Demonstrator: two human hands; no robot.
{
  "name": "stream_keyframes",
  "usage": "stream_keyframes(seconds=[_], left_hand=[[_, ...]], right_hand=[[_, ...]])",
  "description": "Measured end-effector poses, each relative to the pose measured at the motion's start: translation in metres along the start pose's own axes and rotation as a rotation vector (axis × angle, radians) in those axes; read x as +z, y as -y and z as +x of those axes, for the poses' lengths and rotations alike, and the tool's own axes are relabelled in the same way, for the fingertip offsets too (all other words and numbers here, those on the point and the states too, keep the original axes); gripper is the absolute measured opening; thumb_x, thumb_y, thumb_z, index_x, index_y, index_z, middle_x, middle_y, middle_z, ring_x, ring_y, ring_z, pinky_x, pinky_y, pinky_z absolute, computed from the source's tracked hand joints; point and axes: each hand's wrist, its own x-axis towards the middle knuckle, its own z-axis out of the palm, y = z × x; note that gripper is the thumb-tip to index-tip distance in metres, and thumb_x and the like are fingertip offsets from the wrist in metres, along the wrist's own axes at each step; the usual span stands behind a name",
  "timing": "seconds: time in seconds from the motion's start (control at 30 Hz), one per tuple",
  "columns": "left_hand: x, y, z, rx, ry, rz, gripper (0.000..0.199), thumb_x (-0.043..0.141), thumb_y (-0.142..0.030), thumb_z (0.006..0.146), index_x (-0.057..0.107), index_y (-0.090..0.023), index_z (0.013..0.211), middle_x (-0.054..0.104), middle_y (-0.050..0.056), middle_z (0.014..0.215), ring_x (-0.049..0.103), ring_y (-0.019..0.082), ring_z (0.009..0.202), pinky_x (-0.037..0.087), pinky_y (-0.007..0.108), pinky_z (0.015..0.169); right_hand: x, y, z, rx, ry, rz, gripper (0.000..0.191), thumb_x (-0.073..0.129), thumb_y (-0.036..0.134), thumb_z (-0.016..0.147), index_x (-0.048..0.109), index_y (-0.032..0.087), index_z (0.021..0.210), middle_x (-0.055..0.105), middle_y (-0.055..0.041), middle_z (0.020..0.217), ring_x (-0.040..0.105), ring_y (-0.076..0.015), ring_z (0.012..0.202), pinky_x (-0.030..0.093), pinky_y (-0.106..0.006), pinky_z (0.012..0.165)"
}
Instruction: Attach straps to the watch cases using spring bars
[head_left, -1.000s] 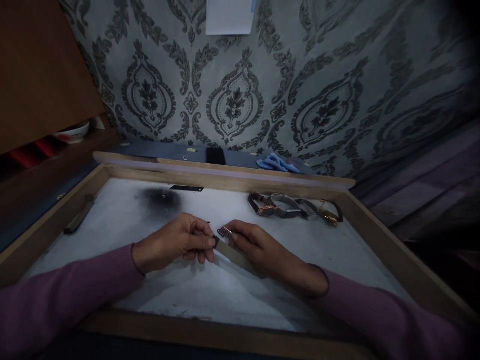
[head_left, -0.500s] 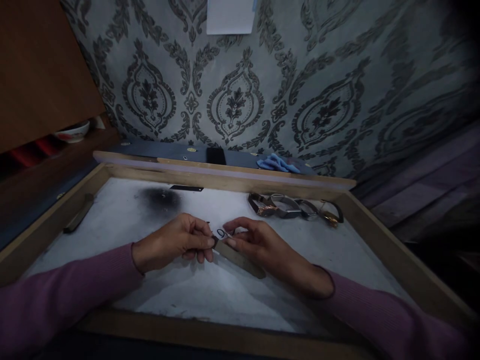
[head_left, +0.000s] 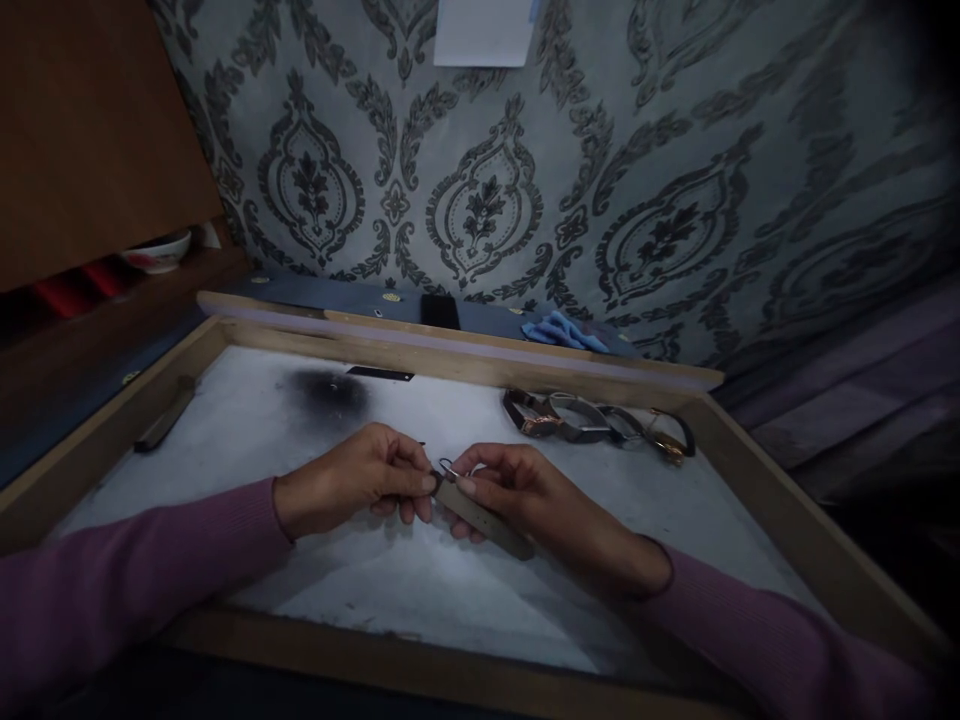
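The left hand [head_left: 364,475] is closed in a pinch, thumb and forefinger gripping one end of a brown strap [head_left: 491,524]. The right hand [head_left: 529,492] is closed too, its fingertips holding a small metal buckle [head_left: 447,465] at that same end of the strap; how firmly, the dim light does not show. The strap slants between the hands, above the white floor of a wooden tray [head_left: 795,500], its other end reaching under the right hand. The buckle looks like the likeliest thing to slip: it is tiny, smooth and held only by its edge, so a slightly uneven squeeze could flick it out. The left hand has just the tip of the strap, so a tug from the right could pull that end free or twist it out of line. The fingers also crowd the join, which could hide a poor fit. A dropped buckle could bounce beyond the strap toward the row of watches [head_left: 581,418], or toward the dark strip [head_left: 380,373], where a small part would be hard to spot.
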Motion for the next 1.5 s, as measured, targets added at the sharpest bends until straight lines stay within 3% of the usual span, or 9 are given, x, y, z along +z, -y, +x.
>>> stream_keyframes(seconds=[0.43,1.5], left_hand=[[0.0021,-0.0064,-0.0027,-0.021,-0.034,-0.002,0.016,0.071,-0.026,0.069,0.061,-0.014,0.065,0.066,0.002,0.057,0.051,0.008,0.048,0.025,0.019,0.042],[0.0035,-0.0082,-0.0065,0.0,-0.053,-0.021,0.016,0.069,-0.026,0.069,0.058,-0.014,0.069,0.066,0.001,0.057,0.052,0.008,0.049,0.024,0.019,0.043]], right_hand=[[-0.0006,0.0041,-0.0036,0.022,0.009,-0.015,0.03,0.07,0.04,0.081,0.062,0.014,0.095,0.072,-0.0039,0.073,0.07,-0.0146,0.067,0.055,-0.025,0.062],[0.0008,0.0034,-0.0032,-0.059,0.073,0.046,0.025,0.07,0.037,0.083,0.065,0.013,0.087,0.073,-0.0056,0.076,0.069,-0.0127,0.067,0.052,-0.021,0.057]])
